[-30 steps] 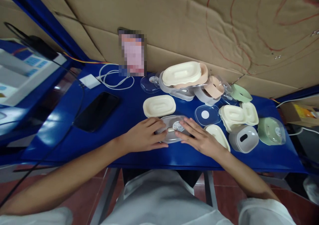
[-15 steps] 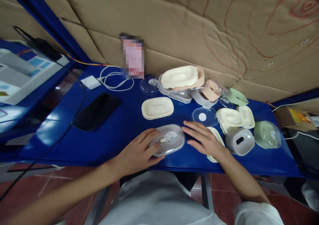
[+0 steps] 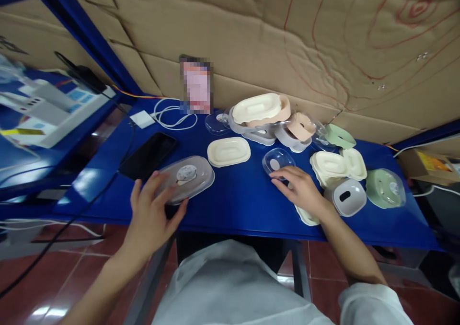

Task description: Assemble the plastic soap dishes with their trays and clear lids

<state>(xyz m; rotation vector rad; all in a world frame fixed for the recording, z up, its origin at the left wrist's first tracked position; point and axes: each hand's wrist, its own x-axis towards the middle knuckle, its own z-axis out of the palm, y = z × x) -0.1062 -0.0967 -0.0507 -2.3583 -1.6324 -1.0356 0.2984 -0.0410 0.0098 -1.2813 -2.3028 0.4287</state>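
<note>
A glossy blue table (image 3: 230, 205) stood against a wall of brown cardboard (image 3: 244, 37), which rose along its back edge, creased and seamed. Above the back right part of the surface, red contour-like lines (image 3: 419, 8) curved in rings across the cardboard. A blue frame post (image 3: 118, 61) slanted up from the back left corner. Beyond the left edge lay a second blue table (image 3: 21, 167), with another cardboard panel (image 3: 32, 20) behind it. Below the front edge, grey legs (image 3: 301, 277) met a floor of reddish-brown tiles (image 3: 53, 277) with pale joints. White glare (image 3: 88, 174) shone near the left edge, and bright reflections (image 3: 46, 310) on the tiles.
</note>
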